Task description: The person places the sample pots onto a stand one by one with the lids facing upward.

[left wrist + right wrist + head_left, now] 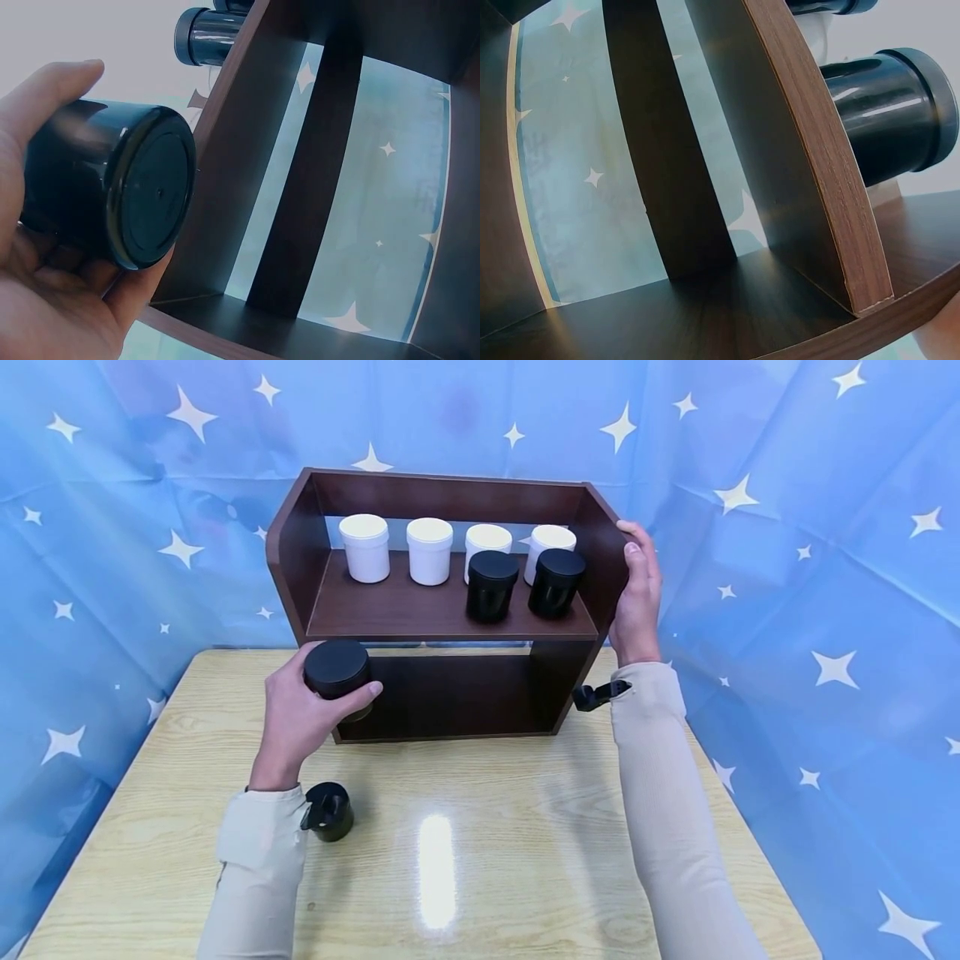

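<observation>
My left hand (296,710) grips a black lidded jar (337,667) in front of the shelf's lower left. In the left wrist view, thumb and fingers wrap the jar (97,180) and its round base shows. The dark brown two-level shelf (450,631) stands on the table. My right hand (639,593) holds the upper right side panel, with fingertips curled at its edge; most of this hand is outside the right wrist view. On the upper level, two black jars (491,589) (557,583) stand at the right, in front of white jars.
Several white lidded jars (364,550) line the back of the upper level. A black round object (333,814) shows beside my left wrist, over the wooden table (480,893). A blue star-patterned curtain (810,568) surrounds the table's back and sides.
</observation>
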Demonstrator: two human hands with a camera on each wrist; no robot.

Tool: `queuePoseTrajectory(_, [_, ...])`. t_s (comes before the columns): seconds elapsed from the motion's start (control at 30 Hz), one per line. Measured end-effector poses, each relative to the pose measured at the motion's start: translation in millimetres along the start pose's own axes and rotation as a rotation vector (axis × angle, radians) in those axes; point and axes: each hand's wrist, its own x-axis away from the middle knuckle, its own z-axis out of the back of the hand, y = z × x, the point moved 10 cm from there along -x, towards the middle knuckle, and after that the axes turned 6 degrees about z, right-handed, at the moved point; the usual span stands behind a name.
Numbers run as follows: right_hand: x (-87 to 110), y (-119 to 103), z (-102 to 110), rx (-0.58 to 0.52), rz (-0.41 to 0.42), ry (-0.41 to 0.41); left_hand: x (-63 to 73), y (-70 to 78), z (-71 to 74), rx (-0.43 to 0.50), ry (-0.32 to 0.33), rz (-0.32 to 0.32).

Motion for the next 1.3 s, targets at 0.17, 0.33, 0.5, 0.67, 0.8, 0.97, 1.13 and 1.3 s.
queuePoseTrajectory(0.17, [-0.5,1.1,0.7,-0.002,-0.006,0.000,-3.9,4.2,-3.0,0.007,-0.001,-0.013])
queuePoseTrajectory(0.33, [-1.4,1.1,1.8,0.000,-0.001,-0.001,-9.7,10.3,-9.8,0.029,-0.009,-0.044])
queuePoseTrajectory(0.5, [-2.1,-0.3,2.1,0.005,0.009,0.001,-16.2,14.5,-19.7,0.043,-0.036,-0.060])
queuePoseTrajectory(0.67, [-1.4,-0.7,1.1,0.004,0.008,0.003,-20.4,18.9,-27.6,0.035,-0.065,-0.063])
queuePoseTrajectory(0.8, [-0.7,-0.7,1.1,0.000,0.010,0.007,-26.1,25.2,-32.3,0.037,-0.081,-0.067])
queuePoseTrajectory(0.97, [-0.8,-1.2,0.0,-0.009,0.013,0.001,-32.1,34.5,-39.6,0.045,-0.098,-0.093])
queuePoseTrajectory(1.13, [-0.7,-0.7,-0.8,-0.013,0.006,-0.004,-34.7,43.5,-47.6,0.030,-0.100,-0.123])
queuePoseTrajectory(1.3, [-0.8,-0.7,-0.6,-0.012,0.006,-0.005,-37.1,53.3,-57.5,0.024,-0.097,-0.140])
